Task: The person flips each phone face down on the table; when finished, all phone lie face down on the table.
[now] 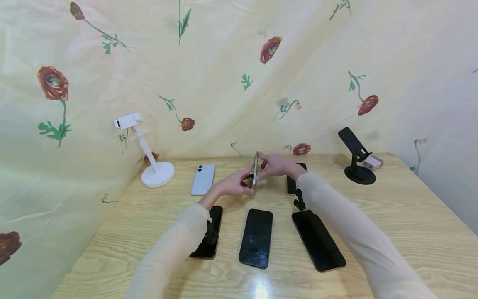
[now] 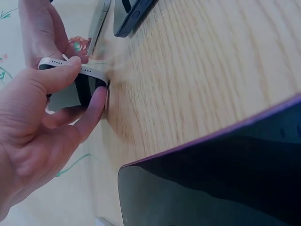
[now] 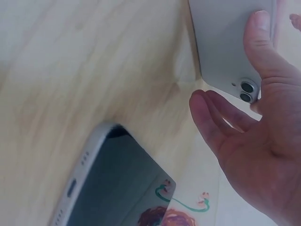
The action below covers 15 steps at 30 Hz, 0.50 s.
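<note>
Both hands hold one pale smartphone near the back of the wooden table, turned edge-on in the head view. My left hand grips its near end; in the left wrist view the thumb lies on the phone's edge and the fingers reach its dark screen side. My right hand holds the far end. The right wrist view shows that thumb on the phone's pale back, beside two camera lenses. Its other fingertips are bent near the phone's corner, and their contact is partly hidden.
Black-screened phones lie front left, centre, front right and behind the right wrist. A pale blue phone lies face down. A white stand, black stand and small charger stand at the back.
</note>
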Each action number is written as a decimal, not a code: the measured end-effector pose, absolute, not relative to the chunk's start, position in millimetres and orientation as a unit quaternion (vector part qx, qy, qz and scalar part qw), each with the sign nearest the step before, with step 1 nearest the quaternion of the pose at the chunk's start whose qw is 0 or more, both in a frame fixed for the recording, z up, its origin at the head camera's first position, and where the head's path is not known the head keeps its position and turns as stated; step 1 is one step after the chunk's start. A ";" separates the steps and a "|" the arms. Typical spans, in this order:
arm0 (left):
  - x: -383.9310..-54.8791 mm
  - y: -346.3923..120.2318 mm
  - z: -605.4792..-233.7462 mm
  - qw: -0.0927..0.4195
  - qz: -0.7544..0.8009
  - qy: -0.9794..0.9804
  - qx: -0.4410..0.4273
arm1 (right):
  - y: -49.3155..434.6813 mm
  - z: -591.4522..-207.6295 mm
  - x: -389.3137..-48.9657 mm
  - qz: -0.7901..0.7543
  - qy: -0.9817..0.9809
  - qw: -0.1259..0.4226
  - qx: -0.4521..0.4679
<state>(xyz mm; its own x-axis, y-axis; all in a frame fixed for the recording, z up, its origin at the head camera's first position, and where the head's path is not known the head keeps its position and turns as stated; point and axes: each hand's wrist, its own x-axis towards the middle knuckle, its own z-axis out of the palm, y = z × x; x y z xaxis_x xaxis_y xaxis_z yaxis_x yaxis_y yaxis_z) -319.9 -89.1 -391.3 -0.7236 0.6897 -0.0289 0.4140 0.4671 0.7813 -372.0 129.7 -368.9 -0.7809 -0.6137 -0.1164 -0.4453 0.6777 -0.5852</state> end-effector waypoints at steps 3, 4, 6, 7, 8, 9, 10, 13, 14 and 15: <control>-319.6 -90.4 -391.3 0.177 0.406 0.834 0.331 | 127.0 -374.3 -371.5 -0.279 0.900 0.136 -0.305; -319.5 -90.9 -391.3 0.176 0.408 0.832 0.331 | 126.1 -376.1 -371.7 -0.285 0.898 0.133 -0.308; -319.4 -92.1 -391.3 0.176 0.414 0.828 0.334 | 124.4 -379.5 -372.0 -0.290 0.898 0.123 -0.308; -319.2 -92.8 -391.3 0.175 0.417 0.827 0.335 | 123.5 -381.0 -372.1 -0.292 0.898 0.120 -0.307; -319.0 -93.5 -391.3 0.175 0.419 0.826 0.334 | 122.7 -382.2 -371.9 -0.297 0.897 0.118 -0.305; -319.0 -94.0 -391.4 0.172 0.420 0.826 0.335 | 121.8 -383.1 -371.6 -0.301 0.896 0.116 -0.304; -318.9 -94.6 -391.6 0.168 0.419 0.827 0.335 | 120.8 -384.1 -371.3 -0.302 0.897 0.113 -0.303; -317.4 -95.9 -391.8 0.166 0.417 0.834 0.322 | 118.1 -386.5 -369.7 -0.305 0.895 0.106 -0.307; -317.0 -96.1 -391.9 0.164 0.415 0.836 0.318 | 117.3 -387.2 -369.0 -0.308 0.894 0.107 -0.308; -316.5 -96.2 -392.1 0.164 0.415 0.838 0.314 | 116.7 -388.0 -368.4 -0.308 0.893 0.106 -0.310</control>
